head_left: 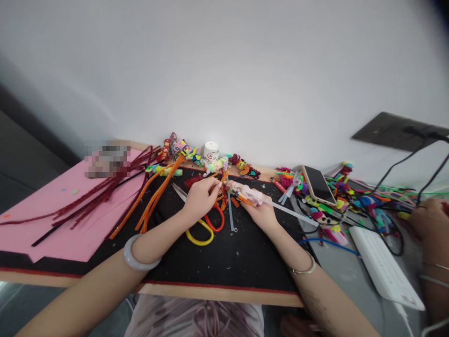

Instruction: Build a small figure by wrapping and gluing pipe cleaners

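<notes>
Pale pink fuzzy pipe-cleaner piece [245,191]: mid-table, just above black felt board [224,262], held between both hands.
Left hand [199,199]: fingertips pinched on its left end.
Right hand [261,213]: fingers curled under it; grip partly hidden.
Yellow-and-red-handled scissors [205,233]: partly covered by left hand.
White round pot [211,150]: red label too small to read.
Co-worker's hand [430,220]: cut off at right edge.

A pink sheet [52,210] lies at the left under dark red pipe cleaners [101,192], with orange ones [154,196] fanned beside them on a black mat [224,262], where scissors [191,239] also lie. Along the back edge stand a small white tub [211,151] and a row of bright figures [242,164]. To the right are a phone [318,185], a heap of coloured pieces [351,196], a white power strip [382,267], black cables [396,168] and another person's hand [430,220].
</notes>
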`<state>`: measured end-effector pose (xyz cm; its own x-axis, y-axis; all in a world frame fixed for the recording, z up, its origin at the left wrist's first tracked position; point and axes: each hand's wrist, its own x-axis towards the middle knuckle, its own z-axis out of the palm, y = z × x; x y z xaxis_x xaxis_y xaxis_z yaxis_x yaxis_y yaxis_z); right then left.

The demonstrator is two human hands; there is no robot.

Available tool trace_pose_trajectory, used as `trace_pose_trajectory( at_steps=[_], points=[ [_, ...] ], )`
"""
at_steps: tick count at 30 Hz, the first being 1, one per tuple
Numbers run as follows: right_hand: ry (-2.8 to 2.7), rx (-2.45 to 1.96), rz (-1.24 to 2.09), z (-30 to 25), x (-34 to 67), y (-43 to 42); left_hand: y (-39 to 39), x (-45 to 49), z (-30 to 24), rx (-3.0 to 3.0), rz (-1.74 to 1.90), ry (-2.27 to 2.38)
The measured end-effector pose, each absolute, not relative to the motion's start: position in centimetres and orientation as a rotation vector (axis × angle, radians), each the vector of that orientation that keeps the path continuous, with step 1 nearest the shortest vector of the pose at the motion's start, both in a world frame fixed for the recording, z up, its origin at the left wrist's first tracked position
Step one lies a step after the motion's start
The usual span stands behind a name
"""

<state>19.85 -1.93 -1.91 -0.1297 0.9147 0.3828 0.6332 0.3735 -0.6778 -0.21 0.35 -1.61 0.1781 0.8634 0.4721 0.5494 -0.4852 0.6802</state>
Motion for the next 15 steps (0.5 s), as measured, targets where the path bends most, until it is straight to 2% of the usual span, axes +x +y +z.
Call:
trace_pose_trajectory(
  at_steps=[15],
  points=[
    [-1.869, -1.363, 0.420, -1.81, 19.94, -1.91, 0.38, -0.28, -1.63, 2.102, 1.213, 1.341]
  ],
)
